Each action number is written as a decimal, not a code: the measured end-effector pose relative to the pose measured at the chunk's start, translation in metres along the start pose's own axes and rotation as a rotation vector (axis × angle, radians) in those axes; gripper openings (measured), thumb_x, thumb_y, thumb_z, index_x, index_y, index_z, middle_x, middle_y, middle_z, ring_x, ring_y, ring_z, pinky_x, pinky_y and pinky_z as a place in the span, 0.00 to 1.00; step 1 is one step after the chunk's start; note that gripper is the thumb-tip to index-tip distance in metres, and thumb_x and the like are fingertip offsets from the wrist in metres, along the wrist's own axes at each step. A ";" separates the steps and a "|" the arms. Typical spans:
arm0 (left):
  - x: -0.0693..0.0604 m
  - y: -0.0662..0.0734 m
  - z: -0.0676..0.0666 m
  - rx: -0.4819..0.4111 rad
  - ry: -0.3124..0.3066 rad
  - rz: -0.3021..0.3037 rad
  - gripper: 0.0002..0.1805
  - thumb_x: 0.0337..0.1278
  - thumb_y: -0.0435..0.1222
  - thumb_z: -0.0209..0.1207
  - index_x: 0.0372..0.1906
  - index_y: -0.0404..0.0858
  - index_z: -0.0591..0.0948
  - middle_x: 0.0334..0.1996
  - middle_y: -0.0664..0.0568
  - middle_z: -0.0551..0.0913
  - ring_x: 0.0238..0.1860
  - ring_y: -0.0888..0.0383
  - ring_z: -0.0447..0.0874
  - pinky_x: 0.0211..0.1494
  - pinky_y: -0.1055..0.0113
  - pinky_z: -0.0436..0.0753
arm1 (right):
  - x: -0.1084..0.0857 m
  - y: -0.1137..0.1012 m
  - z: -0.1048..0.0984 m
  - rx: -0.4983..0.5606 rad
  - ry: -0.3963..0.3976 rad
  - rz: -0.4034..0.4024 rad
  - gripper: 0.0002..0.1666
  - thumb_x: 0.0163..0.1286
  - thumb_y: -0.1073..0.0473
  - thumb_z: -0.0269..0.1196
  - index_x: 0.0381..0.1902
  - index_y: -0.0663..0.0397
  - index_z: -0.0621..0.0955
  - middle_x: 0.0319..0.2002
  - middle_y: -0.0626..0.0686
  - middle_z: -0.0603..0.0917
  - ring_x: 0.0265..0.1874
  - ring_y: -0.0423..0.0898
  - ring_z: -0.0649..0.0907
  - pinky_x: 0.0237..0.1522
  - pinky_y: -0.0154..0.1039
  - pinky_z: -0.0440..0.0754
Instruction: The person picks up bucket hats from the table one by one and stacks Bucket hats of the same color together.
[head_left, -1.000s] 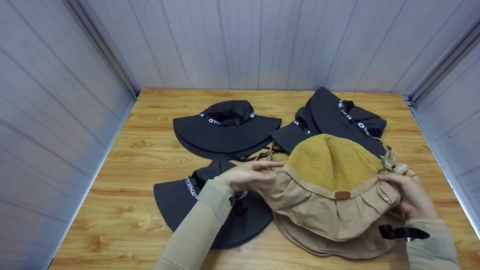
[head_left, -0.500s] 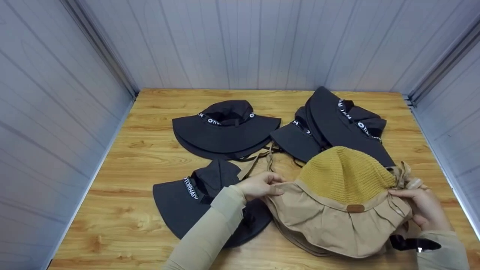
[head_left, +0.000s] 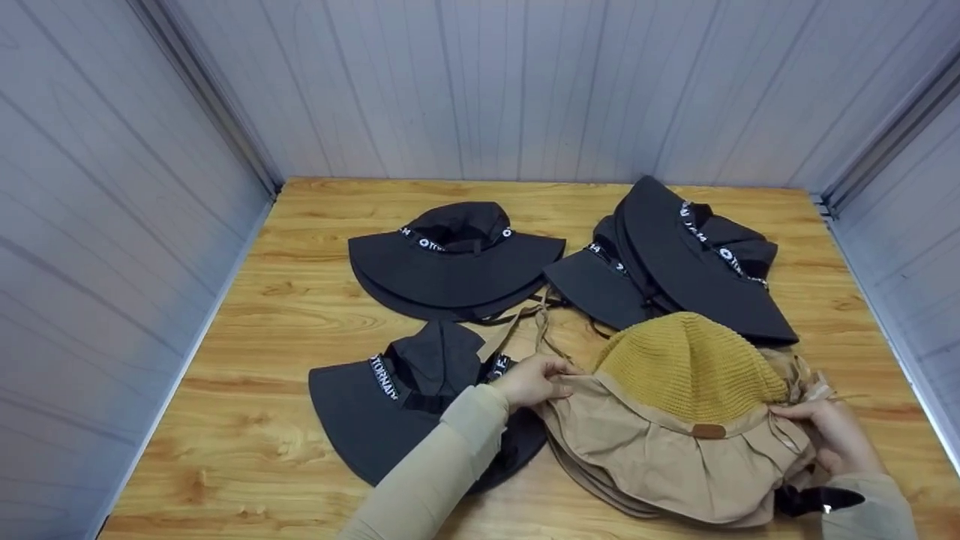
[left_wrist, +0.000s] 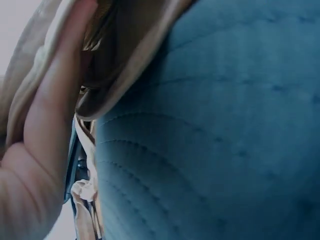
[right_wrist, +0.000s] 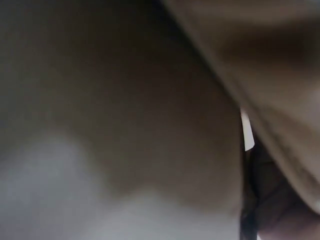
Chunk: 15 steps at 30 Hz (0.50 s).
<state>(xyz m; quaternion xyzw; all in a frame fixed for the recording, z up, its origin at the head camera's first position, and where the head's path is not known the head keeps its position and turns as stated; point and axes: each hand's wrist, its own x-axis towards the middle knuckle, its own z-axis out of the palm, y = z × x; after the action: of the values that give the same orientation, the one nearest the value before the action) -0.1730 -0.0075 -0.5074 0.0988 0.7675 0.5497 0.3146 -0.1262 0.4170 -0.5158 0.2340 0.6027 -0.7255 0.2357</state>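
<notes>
Passable tabletop (head_left: 251, 352) left, tan hat (head_left: 667, 454) blocking right

Sun hat (head_left: 679, 420) w/ yellow ribbed-knit crown (head_left: 690, 367) + beige fabric brim (head_left: 675, 472), sm. brown tab (head_left: 709, 430) on the band. Crown up, sl. creased; brim pleated, spread wide, sloping twd worktop's (head_left: 225, 450) near edge, R of ctr. More beige brim layers (head_left: 592, 486) show beneath; can't tell if separate hats. Beige ties (head_left: 817, 391) bunched at R side.
</notes>
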 end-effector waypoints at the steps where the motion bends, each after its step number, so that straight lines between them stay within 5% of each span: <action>1: 0.000 -0.001 0.001 0.015 0.009 -0.008 0.15 0.62 0.28 0.62 0.54 0.36 0.84 0.46 0.43 0.87 0.26 0.65 0.73 0.27 0.76 0.72 | 0.000 0.000 0.000 -0.012 0.007 -0.002 0.13 0.67 0.72 0.58 0.29 0.52 0.83 0.30 0.47 0.88 0.32 0.42 0.87 0.39 0.35 0.87; 5: 0.001 -0.001 0.002 0.109 0.026 -0.016 0.14 0.63 0.34 0.63 0.53 0.37 0.84 0.46 0.44 0.86 0.29 0.63 0.76 0.30 0.75 0.75 | 0.000 0.000 -0.001 -0.044 -0.024 0.025 0.14 0.68 0.71 0.53 0.28 0.53 0.81 0.29 0.48 0.86 0.30 0.42 0.86 0.36 0.35 0.87; 9: 0.002 -0.003 0.002 0.173 0.023 0.003 0.14 0.63 0.37 0.64 0.52 0.38 0.84 0.47 0.45 0.86 0.30 0.63 0.80 0.35 0.73 0.80 | 0.001 -0.001 0.002 -0.019 0.036 0.018 0.13 0.64 0.74 0.53 0.28 0.54 0.78 0.28 0.48 0.84 0.28 0.43 0.86 0.33 0.35 0.88; 15: 0.002 -0.008 0.002 0.122 0.029 0.009 0.12 0.61 0.34 0.66 0.48 0.35 0.85 0.40 0.43 0.87 0.24 0.59 0.84 0.26 0.71 0.83 | 0.004 0.000 0.008 -0.060 0.093 -0.052 0.13 0.58 0.78 0.57 0.27 0.54 0.77 0.28 0.48 0.82 0.28 0.42 0.85 0.30 0.35 0.87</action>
<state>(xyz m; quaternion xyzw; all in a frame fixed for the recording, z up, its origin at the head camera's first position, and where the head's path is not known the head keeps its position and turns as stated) -0.1716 -0.0083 -0.5159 0.1132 0.8035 0.5047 0.2946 -0.1296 0.4092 -0.5170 0.2446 0.6404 -0.7013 0.1955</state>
